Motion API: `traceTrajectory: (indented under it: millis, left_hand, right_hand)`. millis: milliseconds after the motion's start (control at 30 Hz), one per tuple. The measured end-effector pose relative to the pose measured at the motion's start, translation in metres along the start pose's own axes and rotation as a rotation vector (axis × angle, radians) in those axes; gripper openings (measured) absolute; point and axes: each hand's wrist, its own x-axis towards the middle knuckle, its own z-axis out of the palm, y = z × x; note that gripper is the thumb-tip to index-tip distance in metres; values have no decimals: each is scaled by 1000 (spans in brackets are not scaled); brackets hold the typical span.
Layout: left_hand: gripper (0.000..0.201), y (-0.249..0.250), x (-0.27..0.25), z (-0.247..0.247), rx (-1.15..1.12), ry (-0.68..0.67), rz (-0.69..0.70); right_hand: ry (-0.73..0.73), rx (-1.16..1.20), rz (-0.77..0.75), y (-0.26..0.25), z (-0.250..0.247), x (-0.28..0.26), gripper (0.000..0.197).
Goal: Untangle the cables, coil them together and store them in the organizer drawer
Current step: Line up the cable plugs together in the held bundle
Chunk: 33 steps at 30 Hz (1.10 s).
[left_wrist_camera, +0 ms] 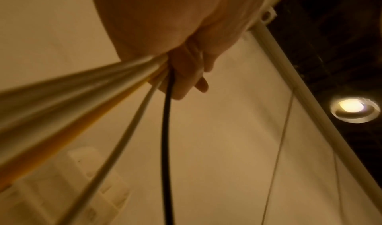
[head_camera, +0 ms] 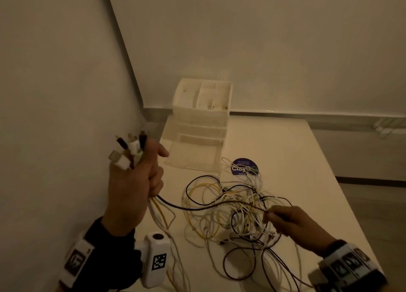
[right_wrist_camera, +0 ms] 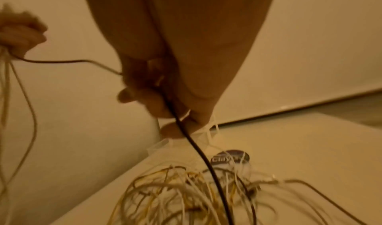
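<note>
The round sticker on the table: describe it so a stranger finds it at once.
Start at the white organizer against the wall on the table. Just in front of its open drawer, beside the cable tangle, lies the sticker: the only dark purple disc there, with white lettering.

organizer (left_wrist_camera: 91, 179) blurred, cables (head_camera: 252, 276) cut off at btm edge

Two hands are in view, the left hand (head_camera: 134, 182) and the right hand (head_camera: 292, 220), along with one tangle of cables (head_camera: 232, 206) too knotted to count, one organizer (head_camera: 203, 116), one round sticker (head_camera: 243, 167) and one table (head_camera: 296, 160).
</note>
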Motion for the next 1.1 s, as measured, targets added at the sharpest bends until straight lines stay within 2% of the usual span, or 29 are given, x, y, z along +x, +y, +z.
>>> traceTrajectory:
  millis: [100, 167, 233, 333, 433, 533, 600, 667, 733, 867, 933, 1000, 1100]
  left_hand:
    - [11, -5, -12, 20, 328, -238, -2]
    - [16, -9, -16, 34, 462, -364, -3]
    - [20, -14, -16, 48, 534, -415, 18]
    - [10, -26, -13, 69, 670, -420, 99]
    - [24, -31, -9, 80, 731, -407, 126]
    - [31, -30, -8, 86, 739, -517, 52]
    - [29, -30, -9, 88, 731, -556, 52]
    - [24, -31, -11, 92, 684, -542, 64]
    - [27, -29, -13, 97, 630, -491, 51]
    - [37, -20, -6, 93, 375, -225, 1]
    - [42, -20, 1, 82, 382, -121, 32]
    - [44, -20, 1, 76, 397, -89, 37]
    - [38, -16, -8, 76, 151, -96, 11]
  right_hand:
    - [170, -136, -132, -34, -15, 14, 21]
    - [176, -248, -247, -62, -20, 20, 17]
    - [141, -332, -371, -89, -20, 23, 18]
    - [82, -396, -497, -119, -19, 26, 23]
    - [85, -445, -537, -129, -25, 27, 32]
    - [79, -447, -533, -124, -31, 22, 47]
    - [78, -408, -519, -120, -29, 18, 51]
    - [98, -315, -504, -112, -28, 16, 41]
    - [103, -193, -456, -95, -26, 15, 25]
    - [134, 11, -305, -36, -18, 19, 22]
    - [166, 16, -232, -6, -13, 20, 25]
    - [175, 15, -200, 11, -12, 24, 23]
    - [152, -96, -241, 13, -13, 36, 17]
